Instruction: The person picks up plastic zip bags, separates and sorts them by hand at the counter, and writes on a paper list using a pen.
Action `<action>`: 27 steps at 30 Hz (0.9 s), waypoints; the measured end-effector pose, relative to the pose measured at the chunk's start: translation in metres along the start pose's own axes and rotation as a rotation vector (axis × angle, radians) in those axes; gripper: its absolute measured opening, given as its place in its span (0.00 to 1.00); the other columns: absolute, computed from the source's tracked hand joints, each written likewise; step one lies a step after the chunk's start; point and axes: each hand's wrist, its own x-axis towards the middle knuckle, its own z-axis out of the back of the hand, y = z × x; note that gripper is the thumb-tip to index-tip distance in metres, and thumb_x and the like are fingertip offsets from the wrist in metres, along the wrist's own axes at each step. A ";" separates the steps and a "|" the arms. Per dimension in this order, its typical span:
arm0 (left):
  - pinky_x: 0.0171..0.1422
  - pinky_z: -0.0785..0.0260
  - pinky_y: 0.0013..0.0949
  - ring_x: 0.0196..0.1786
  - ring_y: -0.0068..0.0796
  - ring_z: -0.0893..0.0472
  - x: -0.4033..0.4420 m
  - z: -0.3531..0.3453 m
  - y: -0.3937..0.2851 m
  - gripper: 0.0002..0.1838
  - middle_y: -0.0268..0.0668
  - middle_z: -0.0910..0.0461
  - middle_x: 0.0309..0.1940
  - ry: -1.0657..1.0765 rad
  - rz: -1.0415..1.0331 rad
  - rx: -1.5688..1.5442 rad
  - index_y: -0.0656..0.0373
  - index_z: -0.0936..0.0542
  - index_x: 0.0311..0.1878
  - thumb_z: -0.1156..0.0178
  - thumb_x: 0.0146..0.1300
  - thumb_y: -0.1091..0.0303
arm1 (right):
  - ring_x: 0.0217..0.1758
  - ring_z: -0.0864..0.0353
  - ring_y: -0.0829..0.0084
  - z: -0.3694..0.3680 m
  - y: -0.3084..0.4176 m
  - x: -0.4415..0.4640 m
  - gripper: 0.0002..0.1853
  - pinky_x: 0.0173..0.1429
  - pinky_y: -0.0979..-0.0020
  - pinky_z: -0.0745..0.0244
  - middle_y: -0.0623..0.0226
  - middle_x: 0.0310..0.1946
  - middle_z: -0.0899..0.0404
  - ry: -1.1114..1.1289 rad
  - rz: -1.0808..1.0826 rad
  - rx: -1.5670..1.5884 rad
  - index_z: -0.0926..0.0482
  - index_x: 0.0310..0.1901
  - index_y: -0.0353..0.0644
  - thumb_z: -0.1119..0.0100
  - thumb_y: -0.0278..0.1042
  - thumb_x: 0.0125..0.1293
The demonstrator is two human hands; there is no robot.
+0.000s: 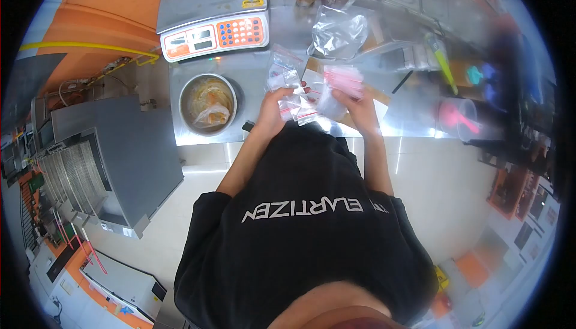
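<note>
My left hand [273,110] is closed on a few clear zip bags [306,115] with red seal lines, held in front of my body at the table's near edge. Beside it, my right hand [360,110] grips a thick stack of clear zip bags [343,80], whose red seal lines blur together into pink. The two bunches are close together, and whether they touch is hard to tell. More clear plastic bags [284,64] lie on the metal table just beyond my left hand. Underneath the stack, a sheet of cardboard or paper [380,109] shows partly.
A metal pot [235,102] with a plastic bag and brownish food stands left. Behind it sits an orange-and-white weighing scale [213,36]. A crumpled clear bag [339,31] lies farther back. At right are a green-handled tool [441,64] and a container with a pink scoop [459,118].
</note>
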 end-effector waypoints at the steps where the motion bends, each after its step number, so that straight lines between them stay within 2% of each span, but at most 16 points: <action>1: 0.62 0.23 0.45 0.54 0.39 0.16 0.000 0.000 -0.001 0.20 0.47 0.18 0.51 -0.024 0.033 -0.041 0.69 0.24 0.59 0.45 0.73 0.63 | 0.55 0.20 0.76 0.004 0.000 -0.002 0.18 0.62 0.71 0.28 0.68 0.52 0.16 0.055 0.019 -0.010 0.17 0.56 0.36 0.31 0.32 0.66; 3: 0.61 0.23 0.44 0.54 0.38 0.16 0.003 0.000 -0.001 0.19 0.45 0.18 0.50 -0.075 0.100 -0.127 0.69 0.24 0.58 0.44 0.73 0.63 | 0.54 0.19 0.76 0.012 0.000 -0.005 0.17 0.62 0.71 0.26 0.68 0.51 0.15 0.167 0.055 -0.032 0.17 0.56 0.36 0.32 0.29 0.66; 6: 0.61 0.23 0.42 0.55 0.36 0.17 0.000 0.010 0.011 0.19 0.42 0.18 0.51 -0.030 0.202 -0.084 0.68 0.25 0.59 0.40 0.72 0.66 | 0.57 0.20 0.74 0.020 0.001 -0.020 0.16 0.64 0.70 0.27 0.67 0.54 0.15 0.319 -0.086 -0.089 0.16 0.56 0.37 0.34 0.27 0.67; 9: 0.60 0.24 0.38 0.55 0.34 0.17 -0.009 0.006 0.024 0.19 0.39 0.18 0.51 -0.098 0.045 0.143 0.64 0.25 0.61 0.37 0.69 0.71 | 0.57 0.21 0.76 0.020 -0.004 -0.029 0.23 0.63 0.70 0.28 0.68 0.53 0.16 0.449 -0.223 -0.033 0.17 0.57 0.38 0.26 0.37 0.62; 10: 0.60 0.24 0.38 0.55 0.33 0.17 -0.008 0.005 0.025 0.19 0.39 0.18 0.50 -0.088 -0.014 0.141 0.64 0.25 0.61 0.37 0.69 0.72 | 0.57 0.21 0.75 0.018 -0.011 -0.032 0.24 0.63 0.69 0.27 0.68 0.52 0.16 0.445 -0.282 -0.045 0.18 0.57 0.38 0.25 0.38 0.62; 12: 0.60 0.24 0.37 0.55 0.32 0.18 -0.009 0.003 0.025 0.19 0.38 0.18 0.50 -0.072 -0.138 0.134 0.62 0.25 0.61 0.36 0.68 0.74 | 0.56 0.21 0.75 0.011 -0.033 -0.031 0.24 0.63 0.69 0.27 0.67 0.52 0.16 0.375 -0.403 0.142 0.18 0.58 0.38 0.26 0.39 0.62; 13: 0.59 0.24 0.37 0.54 0.32 0.17 -0.009 -0.001 0.025 0.18 0.37 0.18 0.49 -0.090 -0.157 0.150 0.62 0.24 0.60 0.36 0.69 0.72 | 0.56 0.20 0.74 0.007 -0.039 -0.029 0.24 0.62 0.69 0.27 0.67 0.52 0.16 0.343 -0.459 0.235 0.19 0.58 0.38 0.26 0.39 0.63; 16: 0.56 0.22 0.37 0.51 0.31 0.17 -0.005 -0.006 0.021 0.17 0.37 0.18 0.48 -0.187 -0.194 0.178 0.62 0.24 0.59 0.37 0.72 0.66 | 0.54 0.19 0.73 -0.002 -0.024 -0.025 0.23 0.61 0.70 0.26 0.66 0.51 0.16 0.296 -0.400 0.263 0.19 0.58 0.36 0.27 0.37 0.64; 18: 0.55 0.22 0.37 0.48 0.30 0.17 0.001 0.000 0.020 0.17 0.37 0.18 0.46 -0.300 -0.173 0.160 0.63 0.24 0.58 0.39 0.74 0.62 | 0.52 0.18 0.73 -0.006 -0.027 -0.021 0.21 0.60 0.71 0.26 0.66 0.50 0.16 0.147 -0.147 0.090 0.20 0.58 0.36 0.29 0.33 0.65; 19: 0.54 0.22 0.36 0.47 0.30 0.17 0.001 0.002 0.018 0.17 0.37 0.18 0.46 -0.277 -0.105 0.115 0.63 0.24 0.57 0.40 0.74 0.60 | 0.52 0.17 0.74 -0.007 -0.027 -0.019 0.20 0.59 0.71 0.25 0.67 0.50 0.15 0.071 -0.021 0.002 0.20 0.58 0.36 0.30 0.32 0.66; 22: 0.53 0.21 0.35 0.46 0.29 0.17 -0.008 0.002 0.015 0.19 0.38 0.18 0.45 -0.213 0.061 0.051 0.63 0.23 0.56 0.41 0.75 0.57 | 0.52 0.17 0.72 -0.008 -0.020 -0.017 0.19 0.58 0.70 0.25 0.65 0.49 0.14 -0.057 0.147 -0.197 0.21 0.58 0.36 0.35 0.24 0.66; 24: 0.54 0.22 0.35 0.48 0.29 0.17 -0.016 -0.002 0.014 0.20 0.39 0.18 0.47 -0.178 0.118 0.105 0.65 0.23 0.57 0.41 0.75 0.57 | 0.52 0.16 0.70 -0.005 -0.012 -0.020 0.19 0.59 0.69 0.25 0.62 0.49 0.14 0.041 0.187 -0.327 0.21 0.58 0.36 0.36 0.22 0.65; 27: 0.57 0.23 0.35 0.53 0.30 0.18 -0.018 -0.014 0.010 0.22 0.39 0.18 0.50 -0.185 -0.078 0.167 0.65 0.24 0.61 0.39 0.73 0.59 | 0.53 0.16 0.68 -0.002 -0.011 -0.022 0.20 0.60 0.68 0.25 0.58 0.49 0.14 0.211 0.174 -0.427 0.22 0.58 0.36 0.38 0.20 0.64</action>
